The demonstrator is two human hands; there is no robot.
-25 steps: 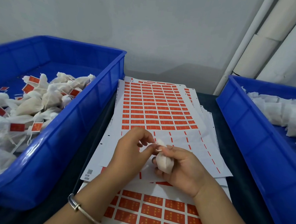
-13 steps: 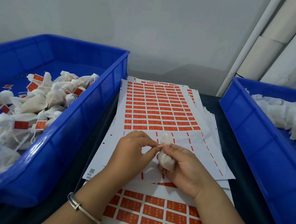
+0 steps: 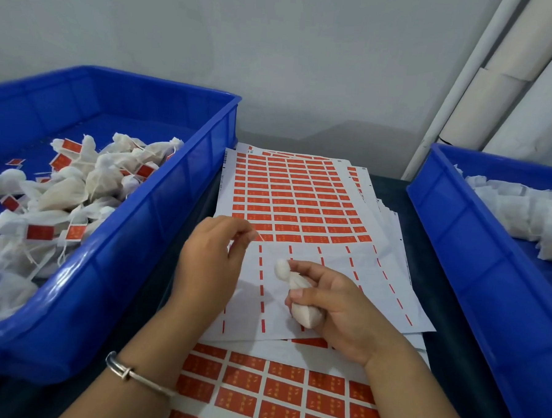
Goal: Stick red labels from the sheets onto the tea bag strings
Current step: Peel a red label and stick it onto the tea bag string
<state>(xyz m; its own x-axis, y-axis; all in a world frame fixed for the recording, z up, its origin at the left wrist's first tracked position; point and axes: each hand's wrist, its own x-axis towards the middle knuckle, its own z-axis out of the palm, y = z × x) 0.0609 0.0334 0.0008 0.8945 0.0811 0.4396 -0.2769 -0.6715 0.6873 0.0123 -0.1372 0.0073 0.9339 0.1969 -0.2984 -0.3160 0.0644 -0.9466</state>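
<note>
My right hand [image 3: 343,311] grips a white tea bag [image 3: 304,315] above the peeled lower part of the top label sheet [image 3: 300,203]; the bag's knotted top points up and left. My left hand [image 3: 214,256] is apart from the bag, at the left end of the lowest row of red labels. Its thumb and forefinger pinch the edge of a red label [image 3: 260,236] there. A second sheet of larger-looking red labels [image 3: 274,394] lies nearest me, partly under my forearms.
A blue bin [image 3: 158,234] on the left holds several tea bags with red labels on their strings. Another blue bin [image 3: 477,251] on the right holds unlabelled white tea bags [image 3: 523,215]. More sheets are stacked beneath the top one on the dark table. White pipes stand back right.
My left hand has let go of the tea bag's top and moved up and left to the bottom row of labels. The right hand still holds the bag, a little lower.
</note>
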